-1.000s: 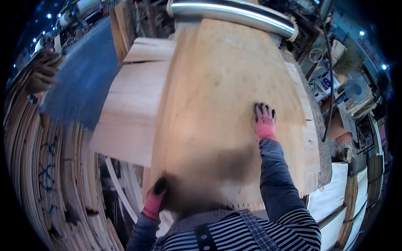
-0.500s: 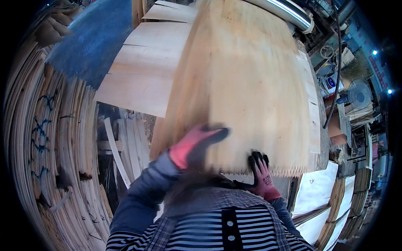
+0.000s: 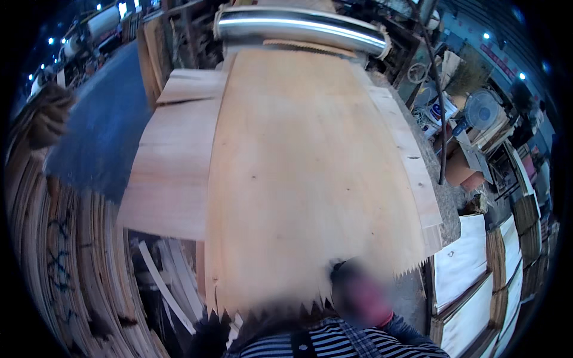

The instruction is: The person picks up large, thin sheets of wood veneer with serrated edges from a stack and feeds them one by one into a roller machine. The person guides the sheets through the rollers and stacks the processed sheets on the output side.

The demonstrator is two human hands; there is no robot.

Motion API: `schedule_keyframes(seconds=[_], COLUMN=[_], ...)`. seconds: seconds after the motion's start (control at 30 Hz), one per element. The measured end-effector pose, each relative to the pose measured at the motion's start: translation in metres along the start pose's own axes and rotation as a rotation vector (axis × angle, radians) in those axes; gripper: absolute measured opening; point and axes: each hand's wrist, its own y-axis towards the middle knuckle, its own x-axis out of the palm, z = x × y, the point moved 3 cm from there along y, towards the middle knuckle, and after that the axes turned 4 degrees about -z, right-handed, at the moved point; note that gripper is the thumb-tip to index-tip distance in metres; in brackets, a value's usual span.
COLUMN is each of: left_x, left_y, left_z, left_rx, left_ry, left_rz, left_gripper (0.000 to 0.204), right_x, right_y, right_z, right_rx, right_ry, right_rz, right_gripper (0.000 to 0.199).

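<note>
Right hand — gloved, blurred — at the jagged-edged wood sheet

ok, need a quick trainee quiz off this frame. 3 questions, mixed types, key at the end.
1. Multiple choice: What is the near edge of the large tan wood sheet like?
A) straight and smooth
B) jagged
C) folded under

2. True or false: A shiny metal roller lies crosswise beyond the sheet's far end.

3. Fill in the blank: The gloved right hand is blurred, but its glove shows black and ____.

Key: 1. B; 2. True; 3. pink.
</note>
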Motion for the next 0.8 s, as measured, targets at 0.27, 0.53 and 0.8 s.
schedule_keyframes(seconds=[0.27,0.53,0.8], left_x=[0.02,-0.017,0.006], left_y=[0.019,0.012,0.021], left_z=[-0.03,0.02,0.082], left_rx=[-0.08,-0.227,-0.264], left_ry=[0.12,-0.235,-0.31], left_rz=[0.163,0.226,0.014], left_gripper=[0.062,0.041,0.037], right_x=[0.021,0.048,0.069], right_y=[0.134,0.247,0.148], right_z=[0.074,0.153,0.086], right_rx=[0.056,0.114,0.072], right_ry=[0.055,0.202,0.287], right_rz=[0.091,0.329,-0.128], right_gripper=[0.045,0.043,0.062])
